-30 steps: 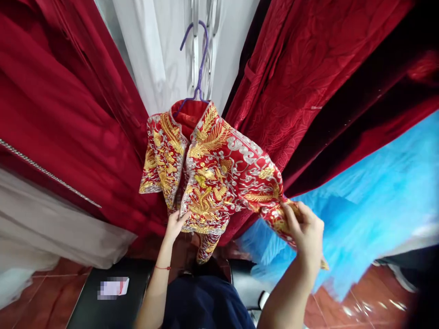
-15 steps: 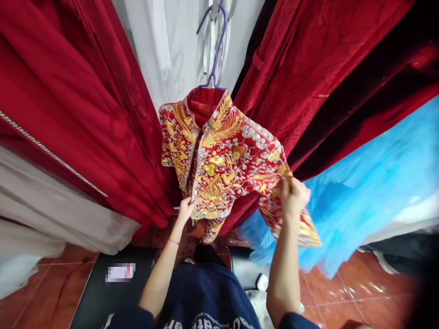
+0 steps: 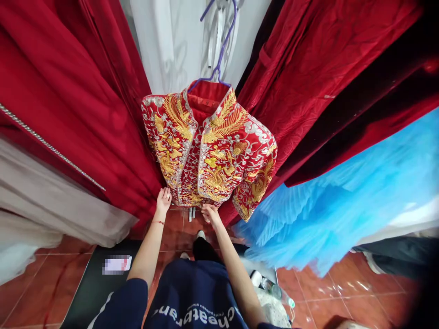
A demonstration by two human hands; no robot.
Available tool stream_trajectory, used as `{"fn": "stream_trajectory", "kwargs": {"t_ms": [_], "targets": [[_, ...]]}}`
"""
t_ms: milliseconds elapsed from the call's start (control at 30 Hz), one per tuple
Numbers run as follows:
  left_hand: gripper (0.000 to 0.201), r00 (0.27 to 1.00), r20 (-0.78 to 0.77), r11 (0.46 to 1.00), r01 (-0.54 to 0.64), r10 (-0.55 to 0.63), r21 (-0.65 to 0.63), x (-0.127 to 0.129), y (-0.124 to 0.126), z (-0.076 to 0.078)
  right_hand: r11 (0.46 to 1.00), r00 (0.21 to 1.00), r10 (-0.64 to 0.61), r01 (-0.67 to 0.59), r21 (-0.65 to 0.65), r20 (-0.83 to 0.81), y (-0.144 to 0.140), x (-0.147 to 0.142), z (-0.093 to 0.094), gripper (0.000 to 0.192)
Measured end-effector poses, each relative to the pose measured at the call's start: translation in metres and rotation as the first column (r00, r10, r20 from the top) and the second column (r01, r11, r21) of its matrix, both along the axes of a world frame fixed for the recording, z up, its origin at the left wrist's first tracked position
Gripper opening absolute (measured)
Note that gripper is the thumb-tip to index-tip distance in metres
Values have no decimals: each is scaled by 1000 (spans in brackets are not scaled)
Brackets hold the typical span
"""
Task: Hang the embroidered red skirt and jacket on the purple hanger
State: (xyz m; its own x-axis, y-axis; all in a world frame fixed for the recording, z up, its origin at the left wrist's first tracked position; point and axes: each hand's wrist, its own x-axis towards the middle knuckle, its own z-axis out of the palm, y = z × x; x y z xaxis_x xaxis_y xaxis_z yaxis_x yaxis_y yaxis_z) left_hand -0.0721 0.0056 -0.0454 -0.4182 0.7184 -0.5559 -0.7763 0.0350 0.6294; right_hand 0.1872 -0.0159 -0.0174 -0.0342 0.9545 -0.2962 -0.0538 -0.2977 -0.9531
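A red jacket [image 3: 209, 151] thick with gold and silver embroidery hangs on a purple hanger [image 3: 221, 50] in front of a white garment. My left hand [image 3: 163, 200] touches the lower left hem of the jacket with its fingers spread. My right hand [image 3: 209, 213] pinches the lower front hem at the middle. The jacket's right sleeve hangs loose beside the body.
Red gowns [image 3: 68, 105] crowd the left and dark red ones [image 3: 325, 82] the right. A blue tulle dress [image 3: 346, 201] spreads at lower right, pale fabric [image 3: 51, 214] at lower left. A black seat [image 3: 99, 283] and a plastic bottle [image 3: 274, 290] sit on the red tile floor.
My right hand let go of the sleeve and came down to the front hem. The sleeve dropped. My left hand slid left along the hem, and the jacket now hangs flatter.
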Motion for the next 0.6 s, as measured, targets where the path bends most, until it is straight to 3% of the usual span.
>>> {"fn": "stream_trajectory", "kwargs": {"t_ms": [133,333,467,600], "targets": [[34,999,39,1000,22,-21,-13,-3,8,-5,984,975,42,-78,-158,-218,18,-16,-24,31],[35,993,46,994,109,-107,-30,0,20,-6,980,929,-12,-63,-191,-370,30,-28,-35,36],[37,981,23,982,191,-190,-1,16,18,-7,970,918,38,-129,-208,-394,17,-20,-39,35],[38,957,23,957,291,-291,-2,28,-6,-14,963,922,85,-174,-208,-378,-4,-5,-38,33]]}}
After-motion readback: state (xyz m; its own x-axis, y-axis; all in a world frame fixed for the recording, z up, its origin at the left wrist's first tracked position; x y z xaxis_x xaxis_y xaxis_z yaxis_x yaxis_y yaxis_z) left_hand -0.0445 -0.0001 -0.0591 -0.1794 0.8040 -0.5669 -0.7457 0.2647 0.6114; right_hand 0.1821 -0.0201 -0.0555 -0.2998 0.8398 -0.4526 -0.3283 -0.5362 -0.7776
